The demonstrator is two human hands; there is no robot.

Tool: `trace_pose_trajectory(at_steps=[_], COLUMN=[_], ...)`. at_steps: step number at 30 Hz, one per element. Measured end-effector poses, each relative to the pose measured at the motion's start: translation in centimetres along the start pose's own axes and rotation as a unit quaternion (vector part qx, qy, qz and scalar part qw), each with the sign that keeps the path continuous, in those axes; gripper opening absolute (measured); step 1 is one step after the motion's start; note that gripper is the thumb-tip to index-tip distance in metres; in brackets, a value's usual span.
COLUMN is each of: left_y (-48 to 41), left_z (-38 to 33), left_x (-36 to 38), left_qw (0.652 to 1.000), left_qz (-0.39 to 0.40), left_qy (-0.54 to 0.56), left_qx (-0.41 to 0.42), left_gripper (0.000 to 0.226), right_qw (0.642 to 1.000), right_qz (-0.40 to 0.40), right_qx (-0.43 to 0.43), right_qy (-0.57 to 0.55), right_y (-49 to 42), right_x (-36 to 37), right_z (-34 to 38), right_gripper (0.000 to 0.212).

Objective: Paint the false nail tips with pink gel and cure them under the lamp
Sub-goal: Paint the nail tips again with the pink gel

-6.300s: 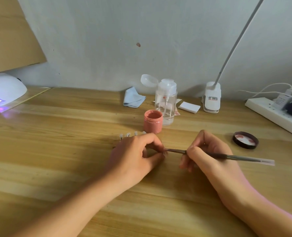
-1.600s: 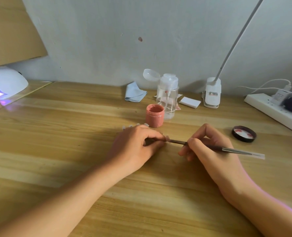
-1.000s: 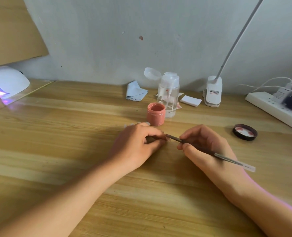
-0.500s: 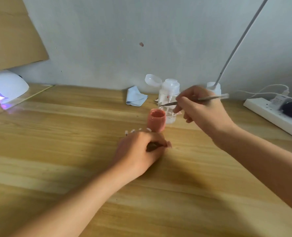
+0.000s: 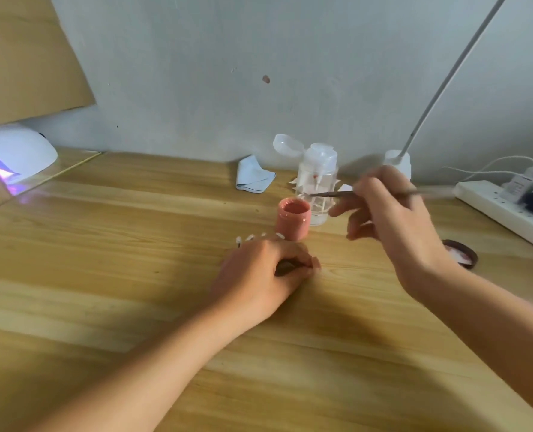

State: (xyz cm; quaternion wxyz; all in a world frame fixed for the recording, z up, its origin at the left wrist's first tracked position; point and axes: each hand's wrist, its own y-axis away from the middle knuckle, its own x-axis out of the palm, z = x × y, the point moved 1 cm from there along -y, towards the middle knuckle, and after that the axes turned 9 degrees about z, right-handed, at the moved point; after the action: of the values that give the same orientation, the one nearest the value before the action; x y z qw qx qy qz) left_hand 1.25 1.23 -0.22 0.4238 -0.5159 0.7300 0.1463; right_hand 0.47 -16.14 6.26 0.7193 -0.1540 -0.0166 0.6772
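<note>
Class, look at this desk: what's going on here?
A person is painting false nails. The right hand holds a thin brush with its tip near the open jar of pink gel. The left hand rests on the wooden desk, pinching a nail tip. More tips lie in a row behind it. The curing lamp glows at far left.

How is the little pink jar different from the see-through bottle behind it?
The pink gel jar is short and pink all over; the clear pump bottle is taller and see-through. The pink gel jar has no top on, so its gel shows; the clear pump bottle wears a white pump top with its flip cap swung open. Both stand upright, close together, on the wooden table.
</note>
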Motion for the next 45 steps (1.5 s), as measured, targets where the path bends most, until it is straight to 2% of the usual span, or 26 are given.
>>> trace_pose_trajectory(at_steps=[2, 5, 11, 19, 39, 45], left_y=[0.0, 0.0, 0.0, 0.1, 0.1, 0.1], left_z=[-0.1, -0.1, -0.2, -0.3, 0.0, -0.1], left_x=[0.0, 0.1, 0.1, -0.1, 0.0, 0.0], left_qw=[1.0, 1.0, 1.0, 1.0, 0.999, 0.999], left_qz=[-0.001, 0.004, 0.013, 0.01, 0.013, 0.012], left_qy=[-0.001, 0.003, -0.012, 0.003, 0.032, 0.034], left_qx=[0.004, 0.01, 0.016, 0.013, 0.013, 0.01], left_gripper=[0.012, 0.009, 0.01, 0.011, 0.014, 0.012], right_qw=[0.998, 0.997, 0.996, 0.996, 0.998, 0.997], right_qz=[0.03, 0.063, 0.084, 0.085, 0.069, 0.075], right_qx=[-0.016, -0.012, -0.016, -0.013, -0.004, -0.006], right_qy=[-0.047, -0.05, -0.035, 0.01, 0.005, 0.03], right_y=[3.4, 6.5, 6.6, 6.7, 6.9, 6.9], right_x=[-0.5, -0.9, -0.7, -0.6, -0.6, -0.6], right_z=[-0.9, -2.5, -3.1, -3.2, -2.7, -2.7], right_gripper=[0.01, 0.012, 0.009, 0.008, 0.011, 0.003])
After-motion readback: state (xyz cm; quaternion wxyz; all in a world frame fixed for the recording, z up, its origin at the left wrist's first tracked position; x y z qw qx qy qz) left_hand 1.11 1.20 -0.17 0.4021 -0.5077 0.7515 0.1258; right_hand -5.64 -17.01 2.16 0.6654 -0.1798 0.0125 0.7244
